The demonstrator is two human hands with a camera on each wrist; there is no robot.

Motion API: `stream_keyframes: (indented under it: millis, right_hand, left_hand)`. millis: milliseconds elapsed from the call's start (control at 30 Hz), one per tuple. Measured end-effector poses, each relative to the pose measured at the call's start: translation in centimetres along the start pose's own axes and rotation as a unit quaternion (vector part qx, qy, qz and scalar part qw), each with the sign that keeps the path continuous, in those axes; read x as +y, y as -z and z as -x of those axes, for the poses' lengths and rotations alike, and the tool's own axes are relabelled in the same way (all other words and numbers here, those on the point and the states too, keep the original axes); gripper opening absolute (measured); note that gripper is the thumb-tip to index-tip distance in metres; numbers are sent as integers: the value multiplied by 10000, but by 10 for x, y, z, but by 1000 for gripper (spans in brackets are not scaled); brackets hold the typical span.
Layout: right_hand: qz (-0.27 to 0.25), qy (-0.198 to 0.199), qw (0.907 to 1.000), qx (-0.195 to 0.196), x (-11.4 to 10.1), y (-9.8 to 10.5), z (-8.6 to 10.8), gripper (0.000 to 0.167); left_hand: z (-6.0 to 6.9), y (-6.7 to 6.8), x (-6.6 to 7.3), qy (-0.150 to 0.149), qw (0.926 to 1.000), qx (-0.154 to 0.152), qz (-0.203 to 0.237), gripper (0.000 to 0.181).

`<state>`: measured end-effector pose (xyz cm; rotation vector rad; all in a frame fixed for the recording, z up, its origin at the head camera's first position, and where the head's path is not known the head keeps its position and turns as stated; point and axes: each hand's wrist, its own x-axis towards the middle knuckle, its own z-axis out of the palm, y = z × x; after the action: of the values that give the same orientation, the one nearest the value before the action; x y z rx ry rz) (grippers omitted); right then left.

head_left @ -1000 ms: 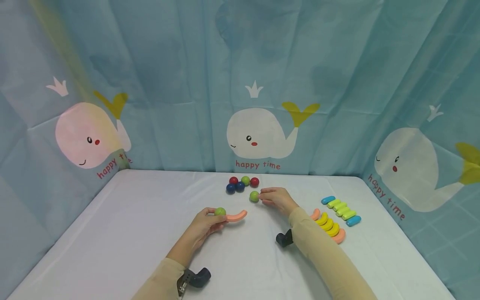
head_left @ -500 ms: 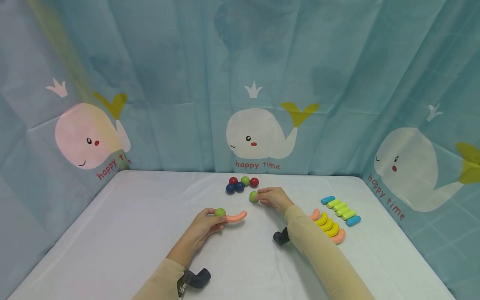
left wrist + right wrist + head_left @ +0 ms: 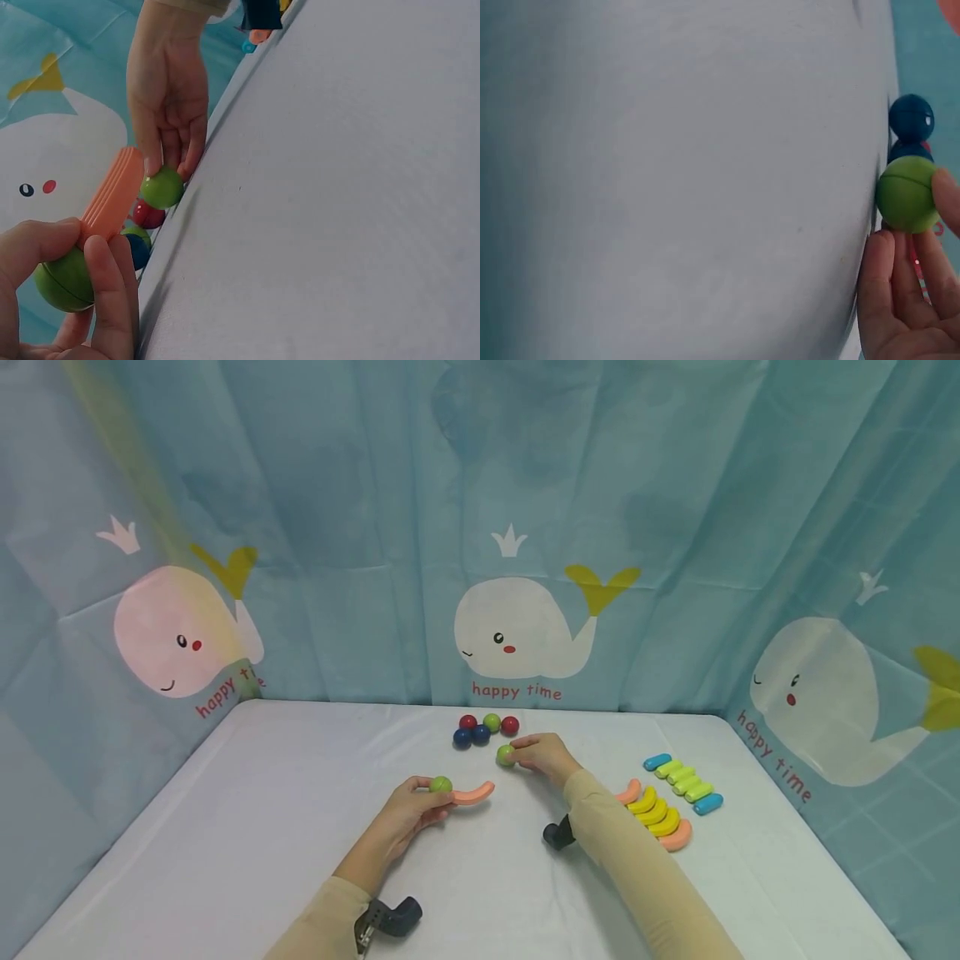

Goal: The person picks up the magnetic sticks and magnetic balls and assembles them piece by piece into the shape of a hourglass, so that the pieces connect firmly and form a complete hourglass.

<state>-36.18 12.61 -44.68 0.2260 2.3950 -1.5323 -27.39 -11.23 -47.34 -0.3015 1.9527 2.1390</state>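
Note:
My left hand [image 3: 407, 812] holds a green ball [image 3: 440, 784] together with a curved orange rod [image 3: 476, 794] above the white table. In the left wrist view the ribbed rod [image 3: 114, 191] meets the ball [image 3: 64, 281] under the thumb and fingers. Farther back, my right hand [image 3: 547, 755] pinches a second green ball [image 3: 505, 756] between thumb and fingertips. In the right wrist view this ball [image 3: 907, 195] sits at or just above the tabletop; which of the two cannot be told. The two balls are apart.
Behind the right hand lies a cluster of red, blue and green balls [image 3: 481, 734]. At the right, curved yellow rods [image 3: 656, 811] lie between orange ones, partly behind the right sleeve. Short green rods [image 3: 683, 778] with blue ones at the ends lie beyond. A whale-print curtain [image 3: 360, 610] surrounds the table.
My right hand has moved slightly left and closed its fingertips on the green ball, which has shifted a little left. The left hand stays in place with its ball and rod.

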Motion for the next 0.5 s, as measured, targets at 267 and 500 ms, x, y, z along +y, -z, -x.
stream_keyframes:
  millis: [267, 500]
  right_hand:
    - [591, 571, 9945, -650, 14, 12, 21, 35]
    - [403, 812, 9896, -1113, 17, 16, 38, 34]
  left_hand:
    - [-1, 2, 0, -63, 9999, 7, 144, 38]
    - [3, 2, 2, -18, 9998, -170, -112, 41]
